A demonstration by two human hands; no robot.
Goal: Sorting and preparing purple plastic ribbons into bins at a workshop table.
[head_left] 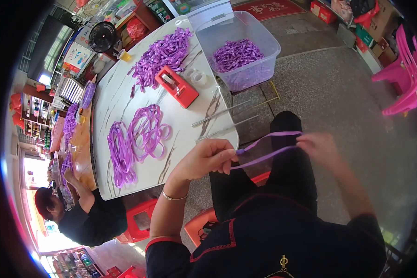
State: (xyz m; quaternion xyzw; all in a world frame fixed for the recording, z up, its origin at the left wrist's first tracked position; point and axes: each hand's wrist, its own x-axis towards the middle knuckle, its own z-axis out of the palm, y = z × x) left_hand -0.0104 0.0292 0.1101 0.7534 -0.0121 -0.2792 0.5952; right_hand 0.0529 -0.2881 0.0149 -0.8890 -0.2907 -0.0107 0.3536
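Note:
My left hand (209, 158) pinches the two ends of a purple ribbon (267, 147) just off the table's near corner. My right hand (320, 146) holds the ribbon's folded far end, so it stretches as a flat loop between both hands above my lap. Long loose loops of purple ribbon (136, 139) lie on the white marble-look table (111, 97) to my left.
A red tape dispenser (177, 86) and a heap of cut purple pieces (162, 54) lie farther up the table. A clear plastic bin (238, 48) holds more pieces. Two thin metal rods (222, 121) lie near the table's edge. Another person (78, 213) sits at lower left. Pink chairs (405, 74) stand at right.

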